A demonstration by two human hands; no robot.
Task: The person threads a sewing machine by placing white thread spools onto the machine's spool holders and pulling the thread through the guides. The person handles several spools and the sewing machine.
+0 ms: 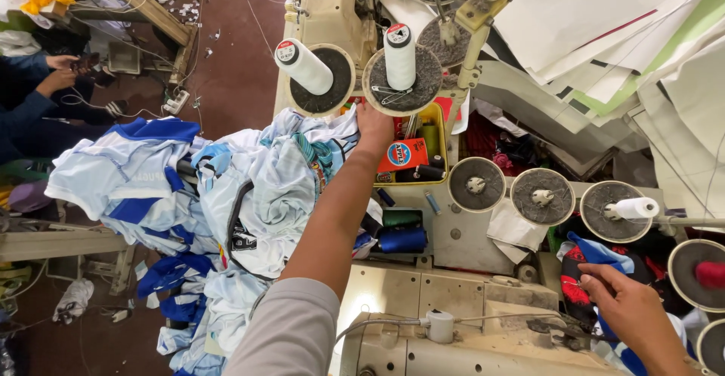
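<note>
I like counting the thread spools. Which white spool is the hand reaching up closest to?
The upright white spool on the round stand right above the left hand. The other white spool beside it leans over, and the small one lies far off, on its side.

The pile of blue-and-white garments lies heaped and crumpled over the table edge, spilling down to the left, with the left hand reaching out to rest on its top right corner, just below a round felt-covered spool stand that carries an upright white thread cone. The right hand, at the lower right, pinches a fold of dark blue and red fabric that lies bunched beside the cream sewing machine.
</note>
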